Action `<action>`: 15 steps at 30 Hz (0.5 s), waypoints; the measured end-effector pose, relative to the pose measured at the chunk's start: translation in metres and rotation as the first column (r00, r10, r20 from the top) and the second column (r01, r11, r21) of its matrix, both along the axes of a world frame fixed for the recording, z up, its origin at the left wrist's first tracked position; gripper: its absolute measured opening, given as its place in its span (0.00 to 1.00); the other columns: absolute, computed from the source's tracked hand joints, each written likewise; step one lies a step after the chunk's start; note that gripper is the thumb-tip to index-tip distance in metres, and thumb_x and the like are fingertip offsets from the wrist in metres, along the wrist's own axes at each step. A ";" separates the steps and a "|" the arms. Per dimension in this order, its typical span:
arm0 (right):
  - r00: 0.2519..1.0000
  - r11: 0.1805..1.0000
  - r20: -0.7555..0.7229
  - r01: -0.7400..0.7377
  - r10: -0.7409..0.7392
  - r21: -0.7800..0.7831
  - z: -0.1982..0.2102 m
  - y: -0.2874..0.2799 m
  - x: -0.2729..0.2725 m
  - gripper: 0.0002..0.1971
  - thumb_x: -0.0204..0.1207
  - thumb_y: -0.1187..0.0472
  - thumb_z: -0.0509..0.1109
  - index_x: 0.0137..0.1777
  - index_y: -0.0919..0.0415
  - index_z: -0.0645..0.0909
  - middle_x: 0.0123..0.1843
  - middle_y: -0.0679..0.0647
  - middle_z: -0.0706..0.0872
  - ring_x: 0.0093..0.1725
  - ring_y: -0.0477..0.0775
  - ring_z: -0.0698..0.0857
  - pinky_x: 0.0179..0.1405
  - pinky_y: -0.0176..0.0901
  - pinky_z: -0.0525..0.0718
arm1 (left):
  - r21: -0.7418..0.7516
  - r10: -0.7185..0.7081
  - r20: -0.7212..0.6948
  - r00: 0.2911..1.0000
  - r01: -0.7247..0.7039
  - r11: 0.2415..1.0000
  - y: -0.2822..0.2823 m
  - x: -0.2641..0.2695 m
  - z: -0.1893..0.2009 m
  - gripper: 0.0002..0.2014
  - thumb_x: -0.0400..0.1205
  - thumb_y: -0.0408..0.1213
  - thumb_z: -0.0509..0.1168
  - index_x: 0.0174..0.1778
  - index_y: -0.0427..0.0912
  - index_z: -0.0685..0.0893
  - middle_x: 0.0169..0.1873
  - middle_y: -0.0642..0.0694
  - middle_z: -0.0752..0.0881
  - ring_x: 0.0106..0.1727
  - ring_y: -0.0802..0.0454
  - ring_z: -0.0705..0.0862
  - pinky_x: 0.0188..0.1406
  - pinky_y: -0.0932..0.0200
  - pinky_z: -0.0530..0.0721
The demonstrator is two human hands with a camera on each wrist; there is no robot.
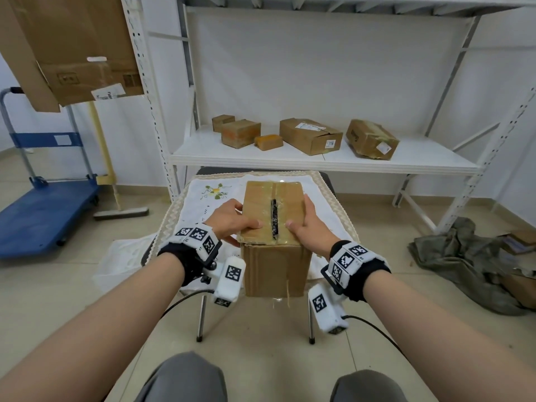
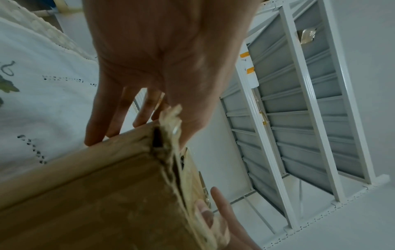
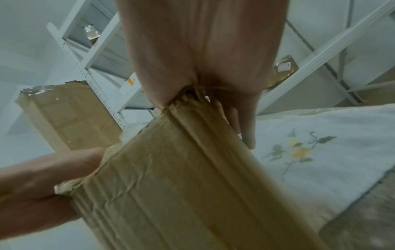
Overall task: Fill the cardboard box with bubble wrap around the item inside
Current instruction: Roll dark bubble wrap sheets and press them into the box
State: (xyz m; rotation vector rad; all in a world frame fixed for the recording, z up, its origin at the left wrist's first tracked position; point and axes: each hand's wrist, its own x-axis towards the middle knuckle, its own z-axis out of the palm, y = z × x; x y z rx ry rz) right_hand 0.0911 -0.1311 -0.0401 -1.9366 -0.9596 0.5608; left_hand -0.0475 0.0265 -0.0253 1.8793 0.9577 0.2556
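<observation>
Knees [image 1: 191, 378] in grey trousers are sitting nearest to me, at the bottom of the head view. Past them the cardboard box [image 1: 274, 265] is standing on a white cloth [image 1: 203, 207] over a small table.

I am seeing my left hand [image 1: 232, 220] lying on the left side of the box top, thumb flat on the top flap and straight fingers going down the left wall. My right hand [image 1: 309, 223] is doing the same on the right side. Neither hand is curling round anything; both are lying open and pressing the flaps.

The two top flaps are nearly meeting. A thin dark gap [image 1: 274, 217] is showing between them, with something dark and lumpy inside. I cannot tell if that is the item or the wrap. Old shiny tape is clinging to the flaps.

I am guessing the filling part is finished, or the box is only just being opened; I cannot tell which. No loose bubble wrap is showing anywhere near the box.

Far behind, small boxes [image 1: 310, 136] are sitting on a white shelf [image 1: 406, 166].
</observation>
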 end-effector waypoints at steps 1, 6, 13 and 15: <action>1.000 1.000 0.002 0.007 -0.007 -0.005 0.000 0.002 0.001 0.42 0.85 0.60 0.65 0.88 0.55 0.39 0.85 0.56 0.64 0.80 0.58 0.71 0.81 0.56 0.68 | -0.001 0.004 -0.002 1.000 -0.004 1.000 -0.001 0.001 0.001 0.29 0.71 0.41 0.80 0.64 0.42 0.74 0.56 0.43 0.84 0.53 0.46 0.87 0.30 0.53 0.89; 0.998 0.999 0.041 0.048 -0.047 -0.009 0.003 0.007 -0.004 0.41 0.83 0.59 0.67 0.88 0.55 0.44 0.83 0.57 0.68 0.79 0.60 0.72 0.81 0.59 0.69 | 0.045 0.025 -0.043 0.999 -0.023 0.999 -0.003 0.006 0.008 0.27 0.70 0.39 0.80 0.61 0.42 0.75 0.53 0.43 0.84 0.49 0.45 0.87 0.32 0.49 0.91; 0.985 0.988 0.107 0.145 -0.139 -0.048 0.014 0.004 -0.017 0.38 0.83 0.55 0.68 0.87 0.58 0.52 0.85 0.58 0.64 0.82 0.60 0.68 0.82 0.56 0.66 | 0.186 0.094 -0.136 0.986 -0.067 0.980 -0.015 0.006 0.018 0.31 0.67 0.52 0.80 0.61 0.38 0.82 0.55 0.42 0.87 0.55 0.41 0.87 0.55 0.48 0.88; 0.983 0.985 0.106 0.158 -0.151 -0.065 0.018 0.000 -0.019 0.36 0.84 0.55 0.66 0.87 0.60 0.54 0.86 0.58 0.64 0.83 0.60 0.67 0.82 0.53 0.65 | 0.193 0.117 -0.159 0.980 -0.085 0.978 -0.018 0.006 0.021 0.34 0.64 0.55 0.81 0.60 0.36 0.83 0.55 0.39 0.87 0.54 0.40 0.87 0.52 0.50 0.88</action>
